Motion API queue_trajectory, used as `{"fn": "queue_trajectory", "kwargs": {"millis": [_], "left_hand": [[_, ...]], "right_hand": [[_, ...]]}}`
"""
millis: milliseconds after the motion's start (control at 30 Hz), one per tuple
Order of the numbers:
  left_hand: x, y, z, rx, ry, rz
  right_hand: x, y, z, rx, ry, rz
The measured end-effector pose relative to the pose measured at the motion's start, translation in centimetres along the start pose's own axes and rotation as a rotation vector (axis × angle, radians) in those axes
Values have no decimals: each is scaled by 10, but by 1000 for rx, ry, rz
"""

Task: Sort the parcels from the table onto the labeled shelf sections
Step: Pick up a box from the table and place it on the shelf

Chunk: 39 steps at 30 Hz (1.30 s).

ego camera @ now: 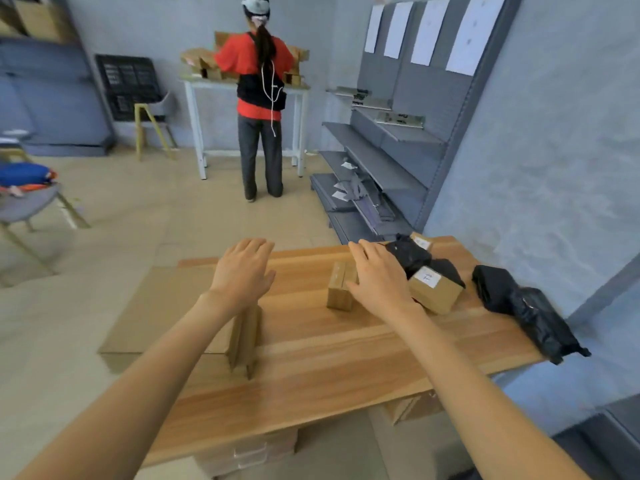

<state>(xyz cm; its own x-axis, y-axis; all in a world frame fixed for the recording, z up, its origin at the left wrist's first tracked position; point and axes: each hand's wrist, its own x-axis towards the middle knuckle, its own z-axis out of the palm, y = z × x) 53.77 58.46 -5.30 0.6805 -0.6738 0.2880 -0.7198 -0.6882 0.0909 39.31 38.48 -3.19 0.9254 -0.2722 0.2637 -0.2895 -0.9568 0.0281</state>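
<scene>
Both hands reach out over the wooden desk (311, 368) with fingers spread and relaxed, each grip released and holding nothing. The right hand (379, 275) hovers just beside a small box (341, 289) standing at mid-desk, fingers above its right side; whether they touch it is unclear. The left hand (242, 271) hangs above the desk's left part, well apart from that box. A labelled box (436, 289) and black bags (533, 313) lie right of the right hand. Grey shelves (391, 157) stand beyond.
</scene>
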Motion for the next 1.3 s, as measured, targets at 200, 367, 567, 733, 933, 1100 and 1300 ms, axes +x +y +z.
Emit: {"fn": "queue_trajectory", "kwargs": {"millis": [200,367,567,733,933,1100,1300], "left_hand": [[-67,-81,16,38,-89,-179],[-111,-125,30,50,-145,-316],[-152,-155,50,66,-193,-468],[-166,-186,60,67,-214,-616],[-166,-217,90,-89,-334,-715],[-165,-232,123,-415,-281,-953],[-174,-241,149,-685,-87,-1004]], "right_hand": [[18,-77,40,79,-103,-105],[20,-119,76,112,-199,-210],[24,-158,122,154,-303,-326],[29,-176,157,218,-376,-390],[21,-184,190,352,-426,-367],[14,-187,210,797,-559,44],[-4,-196,230,1087,-657,178]]}}
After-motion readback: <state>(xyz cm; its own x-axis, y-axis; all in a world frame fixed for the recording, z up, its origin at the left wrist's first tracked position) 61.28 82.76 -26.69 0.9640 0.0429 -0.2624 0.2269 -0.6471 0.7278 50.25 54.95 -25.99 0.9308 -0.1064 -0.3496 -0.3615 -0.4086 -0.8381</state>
